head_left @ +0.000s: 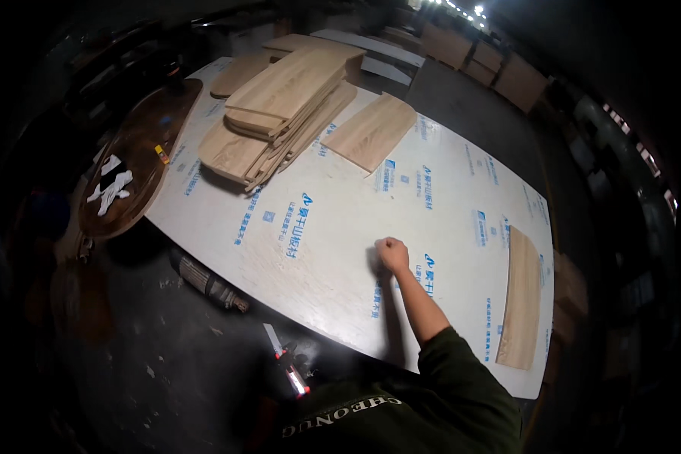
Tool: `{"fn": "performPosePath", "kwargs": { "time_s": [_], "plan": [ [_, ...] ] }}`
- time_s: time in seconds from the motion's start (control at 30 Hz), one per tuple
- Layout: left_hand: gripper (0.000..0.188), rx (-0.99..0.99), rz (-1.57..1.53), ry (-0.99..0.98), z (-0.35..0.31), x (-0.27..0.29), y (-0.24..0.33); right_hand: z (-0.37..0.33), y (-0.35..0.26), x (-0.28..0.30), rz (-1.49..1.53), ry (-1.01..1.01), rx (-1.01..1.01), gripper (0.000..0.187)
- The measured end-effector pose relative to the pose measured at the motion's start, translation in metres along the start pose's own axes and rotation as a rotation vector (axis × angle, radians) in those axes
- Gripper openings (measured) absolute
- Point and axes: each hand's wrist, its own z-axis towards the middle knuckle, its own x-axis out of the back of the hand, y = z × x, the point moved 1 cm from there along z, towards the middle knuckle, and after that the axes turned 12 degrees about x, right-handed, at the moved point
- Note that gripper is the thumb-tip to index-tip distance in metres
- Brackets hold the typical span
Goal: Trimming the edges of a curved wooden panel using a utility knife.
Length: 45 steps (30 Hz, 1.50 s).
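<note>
My right hand (392,254) is closed, its fingers curled in, over the middle of a large white board (340,227) printed with blue marks. Whatever its fingers may hold is too small or hidden to make out. A shadow falls from the hand and forearm onto the board. My left hand does not show. Close to my body, beyond the board's near edge, is a tool with a pale blade and a red-and-white handle (291,372); what supports it is lost in the dark. A single wood-grain panel (372,132) with a rounded end lies farther off.
A stack of wood-grain panels (287,91) stands at the board's far left. One curved panel (520,303) lies near the right edge. To the left, a brown table (140,129) bears white gloves (112,185) and a small yellow object (162,154). A dark cylindrical object (204,280) sits below the near-left edge.
</note>
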Motion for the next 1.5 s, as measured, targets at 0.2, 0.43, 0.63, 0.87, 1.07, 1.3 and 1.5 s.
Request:
{"fn": "performPosePath", "kwargs": {
  "time_s": [0.2, 0.43, 0.63, 0.87, 1.07, 1.3, 1.5],
  "plan": [
    [0.028, -0.076, 0.175, 0.249, -0.022, 0.046, 0.07, 0.106, -0.013, -0.04, -0.169, 0.066, -0.114, 0.038],
    [0.013, -0.188, 0.182, 0.717, -0.042, 0.026, 0.102, 0.217, -0.036, -0.048, -0.381, 0.01, -0.258, 0.06],
    [0.043, -0.149, 0.313, 0.592, -0.038, -0.03, 0.118, 0.276, -0.025, -0.07, -0.3, -0.057, -0.299, 0.041],
    [0.042, -0.167, 0.396, 0.489, -0.047, -0.017, 0.12, 0.21, -0.028, -0.057, -0.372, -0.125, -0.246, 0.037],
    [0.032, -0.198, 0.034, 0.322, -0.066, 0.078, 0.095, 0.069, -0.026, -0.052, -0.446, -0.29, -0.062, 0.04],
    [0.023, -0.078, -0.241, -0.456, -0.084, 0.087, 0.078, -0.153, -0.091, -0.115, -0.044, -0.369, 0.159, 0.032],
    [0.009, -0.326, 0.058, 0.401, -0.148, 0.073, 0.07, -0.243, -0.164, -0.162, -0.15, -0.62, 0.691, 0.031]
  ]
}}
